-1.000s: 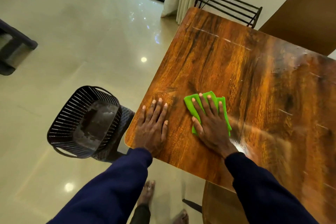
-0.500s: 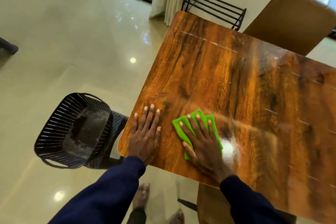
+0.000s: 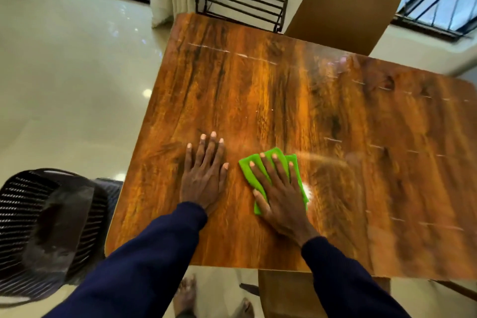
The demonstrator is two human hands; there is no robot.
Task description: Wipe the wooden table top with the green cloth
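Note:
A glossy wooden table top fills the middle of the head view. A folded green cloth lies flat near the table's front edge. My right hand presses on it with straight, spread fingers and covers most of it. My left hand rests flat on the bare wood just left of the cloth, fingers straight, holding nothing. Both arms wear dark blue sleeves.
A black slatted plastic chair stands by the table's left front corner. A brown chair sits at the far side, another brown chair under the front edge. A black metal rack stands beyond the table. Bare feet show on the tiled floor.
The view has swung so more of the table shows. My right hand has slid the cloth toward the front edge and a little rightward; my left hand stays flat beside it.

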